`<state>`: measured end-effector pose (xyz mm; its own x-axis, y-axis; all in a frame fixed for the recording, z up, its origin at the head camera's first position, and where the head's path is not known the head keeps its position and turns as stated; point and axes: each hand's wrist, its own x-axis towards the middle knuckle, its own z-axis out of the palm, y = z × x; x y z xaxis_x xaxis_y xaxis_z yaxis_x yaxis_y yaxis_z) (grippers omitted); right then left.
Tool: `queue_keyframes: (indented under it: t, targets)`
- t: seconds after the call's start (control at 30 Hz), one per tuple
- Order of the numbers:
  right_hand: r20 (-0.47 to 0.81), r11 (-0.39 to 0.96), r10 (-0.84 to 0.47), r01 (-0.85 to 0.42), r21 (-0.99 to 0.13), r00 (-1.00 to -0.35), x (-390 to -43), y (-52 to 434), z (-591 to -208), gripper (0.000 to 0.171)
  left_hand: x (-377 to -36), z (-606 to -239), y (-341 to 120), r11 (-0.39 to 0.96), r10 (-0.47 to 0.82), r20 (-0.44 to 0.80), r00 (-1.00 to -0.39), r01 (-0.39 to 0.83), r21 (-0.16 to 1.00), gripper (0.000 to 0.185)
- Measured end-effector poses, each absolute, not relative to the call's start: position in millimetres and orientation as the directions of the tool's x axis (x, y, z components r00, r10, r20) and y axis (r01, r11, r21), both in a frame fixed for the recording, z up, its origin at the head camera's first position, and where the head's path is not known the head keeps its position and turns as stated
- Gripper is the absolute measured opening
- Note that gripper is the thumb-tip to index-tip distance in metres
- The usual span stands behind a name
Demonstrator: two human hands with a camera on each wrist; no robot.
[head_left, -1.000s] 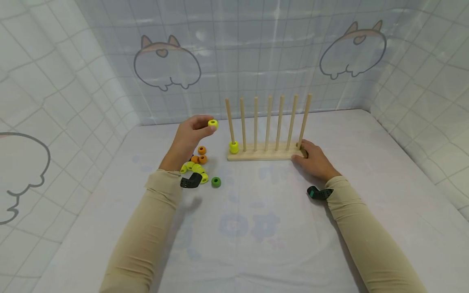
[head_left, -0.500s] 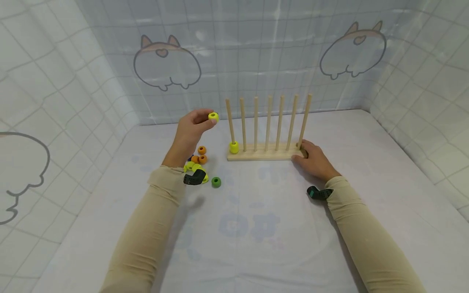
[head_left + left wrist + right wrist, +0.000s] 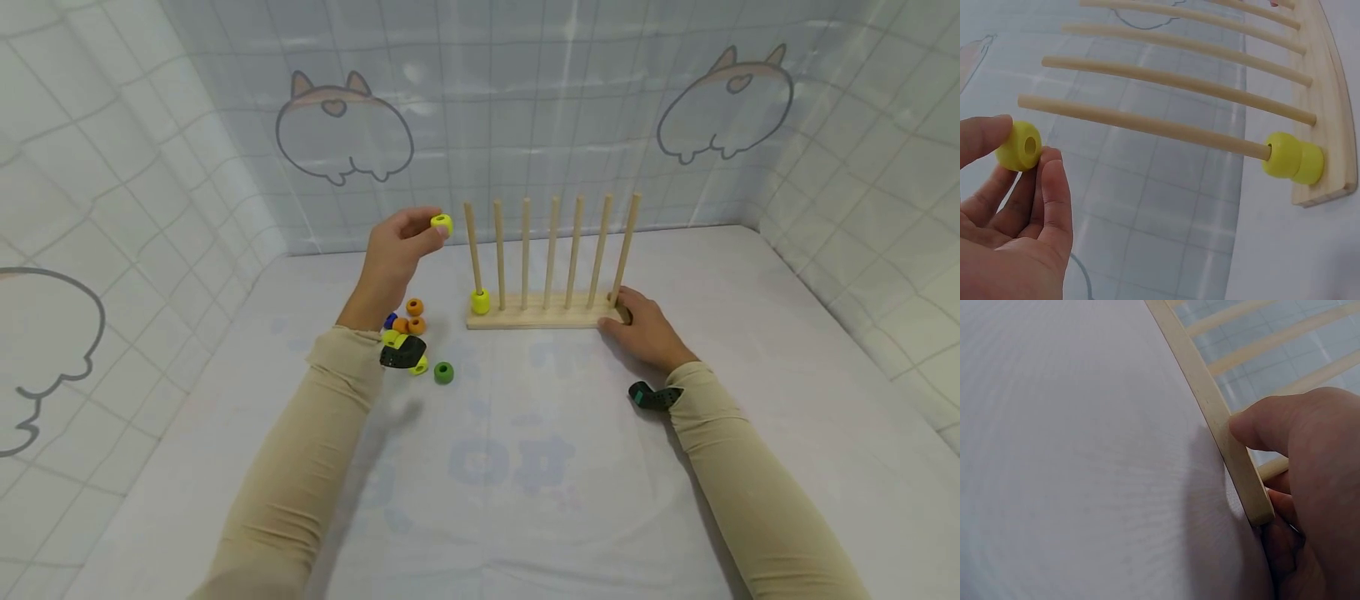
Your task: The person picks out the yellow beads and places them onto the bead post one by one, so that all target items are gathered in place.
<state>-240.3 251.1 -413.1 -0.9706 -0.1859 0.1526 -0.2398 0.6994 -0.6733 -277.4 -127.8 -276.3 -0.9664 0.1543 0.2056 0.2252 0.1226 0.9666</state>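
Note:
My left hand (image 3: 390, 258) pinches a yellow bead (image 3: 1019, 147) between thumb and fingertips. The bead is just left of the leftmost peg's top (image 3: 1041, 103), apart from it, its hole showing. Two yellow beads (image 3: 1294, 158) are stacked at the foot of that peg, on the wooden base (image 3: 543, 315). The other upright pegs (image 3: 551, 250) carry no beads. At the base's right end, my right hand (image 3: 641, 329) grips it; in the right wrist view the thumb (image 3: 1254, 428) presses on the base's edge and the other fingers are partly hidden behind.
On the white cloth left of the rack lie several orange beads (image 3: 416, 326), a blue bead (image 3: 391, 320), several yellow beads (image 3: 420, 366) partly hidden by my left wrist, and a green bead (image 3: 444, 372). A tiled-pattern curtain (image 3: 480, 125) stands behind the rack.
My left hand has risen with the yellow bead and moved slightly right, from below to near the height of the leftmost peg's top. The right hand keeps its grip on the base.

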Motion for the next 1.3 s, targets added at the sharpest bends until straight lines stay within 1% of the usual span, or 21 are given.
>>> queue_keyframes:
  t: [0.17,0.4,0.7,0.93,1.2,1.3]
  targets:
    - [0.159,0.695,-0.189,-0.247,-0.675,-0.969,-241,252,-415,0.046,-281,-272,-124,0.116,0.151,0.225,-0.963,0.243,0.963,0.041]
    - [0.144,0.705,-0.179,-0.229,-0.672,-0.973,-240,252,-414,0.049,-285,-265,-117,0.085,0.151,0.251,-0.956,0.266,0.96,0.038]
    - [0.137,0.708,-0.176,-0.222,-0.67,-0.975,-239,252,-412,0.051,-289,-262,-114,0.037,0.151,0.246,-0.957,0.254,0.966,0.039]
    - [0.14,0.713,-0.177,-0.225,-0.664,-0.974,-241,252,-414,0.05,-291,-259,-113,0.046,0.159,0.266,-0.951,0.276,0.96,0.038]
    - [0.092,0.729,-0.158,-0.179,-0.661,-0.983,-241,252,-414,0.057,-289,-254,-107,-0.012,0.154,0.277,-0.948,0.279,0.96,0.037]
    - [0.101,0.725,-0.152,-0.18,-0.665,-0.983,-242,252,-415,0.057,-290,-253,-106,-0.049,0.146,0.28,-0.949,0.276,0.96,0.037]
